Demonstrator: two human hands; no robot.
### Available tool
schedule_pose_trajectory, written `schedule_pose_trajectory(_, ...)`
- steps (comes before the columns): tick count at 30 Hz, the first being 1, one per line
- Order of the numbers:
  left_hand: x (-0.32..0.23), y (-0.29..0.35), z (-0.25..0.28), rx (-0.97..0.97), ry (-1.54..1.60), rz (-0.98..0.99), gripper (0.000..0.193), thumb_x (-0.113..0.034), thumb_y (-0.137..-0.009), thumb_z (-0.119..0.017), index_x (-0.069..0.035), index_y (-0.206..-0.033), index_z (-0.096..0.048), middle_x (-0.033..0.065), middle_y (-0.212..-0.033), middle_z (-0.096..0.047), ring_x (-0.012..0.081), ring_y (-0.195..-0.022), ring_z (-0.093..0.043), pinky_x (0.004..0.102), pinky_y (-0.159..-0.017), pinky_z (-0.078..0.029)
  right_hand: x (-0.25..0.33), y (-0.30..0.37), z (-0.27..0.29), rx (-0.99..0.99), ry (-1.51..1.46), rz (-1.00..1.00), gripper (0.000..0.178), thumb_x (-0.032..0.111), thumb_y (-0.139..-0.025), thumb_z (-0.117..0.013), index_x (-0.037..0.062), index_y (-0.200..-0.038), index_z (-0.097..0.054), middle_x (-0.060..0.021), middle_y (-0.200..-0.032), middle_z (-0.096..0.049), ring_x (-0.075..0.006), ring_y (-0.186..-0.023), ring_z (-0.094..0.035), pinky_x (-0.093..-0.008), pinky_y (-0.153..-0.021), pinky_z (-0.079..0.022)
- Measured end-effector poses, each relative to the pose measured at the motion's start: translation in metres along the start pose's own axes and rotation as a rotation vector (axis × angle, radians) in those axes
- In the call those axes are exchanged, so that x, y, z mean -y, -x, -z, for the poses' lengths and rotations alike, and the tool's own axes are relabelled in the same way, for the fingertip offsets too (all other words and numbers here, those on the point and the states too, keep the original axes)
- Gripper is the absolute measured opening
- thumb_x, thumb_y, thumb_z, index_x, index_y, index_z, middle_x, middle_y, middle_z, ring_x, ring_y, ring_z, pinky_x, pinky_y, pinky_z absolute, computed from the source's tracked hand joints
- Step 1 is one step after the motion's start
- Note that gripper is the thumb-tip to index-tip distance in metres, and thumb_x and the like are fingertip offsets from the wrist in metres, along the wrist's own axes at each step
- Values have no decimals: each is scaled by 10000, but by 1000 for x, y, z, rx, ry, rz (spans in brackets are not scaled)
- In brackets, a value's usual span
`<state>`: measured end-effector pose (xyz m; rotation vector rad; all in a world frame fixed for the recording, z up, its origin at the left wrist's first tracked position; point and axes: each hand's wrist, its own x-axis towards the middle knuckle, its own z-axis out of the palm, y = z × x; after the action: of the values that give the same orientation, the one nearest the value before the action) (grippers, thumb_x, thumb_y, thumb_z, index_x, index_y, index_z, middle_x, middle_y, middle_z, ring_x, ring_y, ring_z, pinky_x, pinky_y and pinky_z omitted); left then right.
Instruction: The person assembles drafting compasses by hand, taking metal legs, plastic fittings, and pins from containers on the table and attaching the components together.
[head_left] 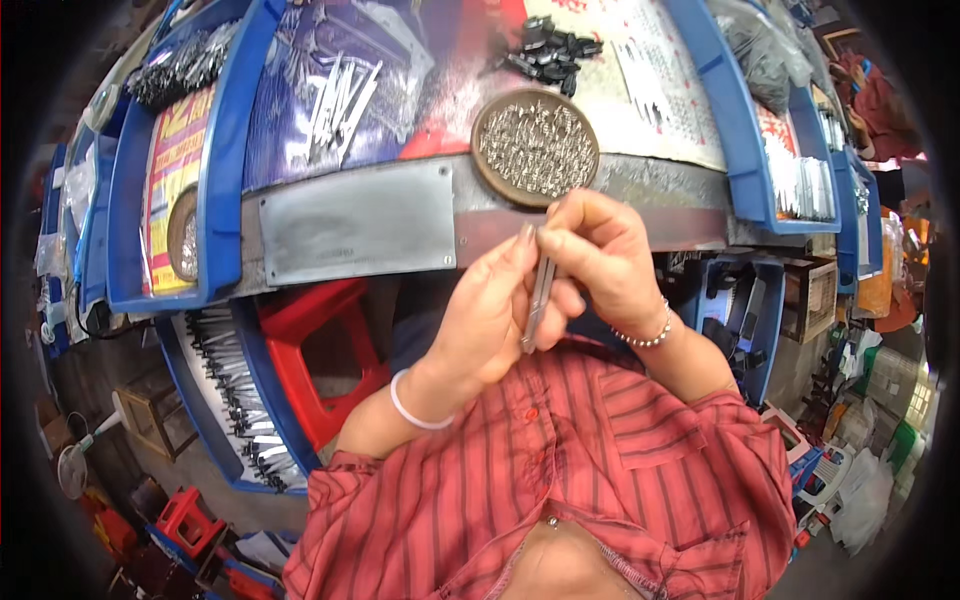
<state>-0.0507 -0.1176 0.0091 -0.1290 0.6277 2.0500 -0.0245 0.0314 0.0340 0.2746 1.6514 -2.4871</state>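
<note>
My left hand [485, 310] is closed around a narrow grey metal strip [541, 292], which slants downward toward my shirt with its upper end at my fingertips. At that upper end, my right hand [607, 252] is closed in a pinch, its thumb and forefinger meeting the left fingertips. Whatever sits between the right fingertips is hidden or too small to name. Just beyond the hands is a round brown bowl [477, 150] of small shiny metal pieces [537, 148]. Farther off lie a pile of black parts [553, 52] and loose silvery strips [342, 105].
A grey metal plate [357, 225] lies along the table's near edge. Blue bins [228, 150] flank the work area, the right-hand bin [735, 120] holding silvery strips. Below the table are a red stool [315, 350] and a blue bin of black-ended strips [235, 400].
</note>
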Motion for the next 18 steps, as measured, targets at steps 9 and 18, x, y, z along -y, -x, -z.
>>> schedule_pose_trajectory(9,-10,9,6,162,183,56,321,-294,-978,-423,9,-1000,-528,39,-611,-498,39,-400,-323,188,-373,-248,36,-36,5,65,498,108,123,99,-852,-599,-12,-807,-573,9,-732,-566,-37,-680,-477,-220,-598,-411)
schedule_pose_trajectory(18,0,17,0,76,-8,73,294,-295,-988,-383,-41,-922,-514,9,-523,-402,51,-359,-267,205,-350,-191,62,-165,36,-187,1487,357,186,169,-760,-594,38,-892,-604,-178,-835,-630,-323,-793,-631,-429,-660,-493)
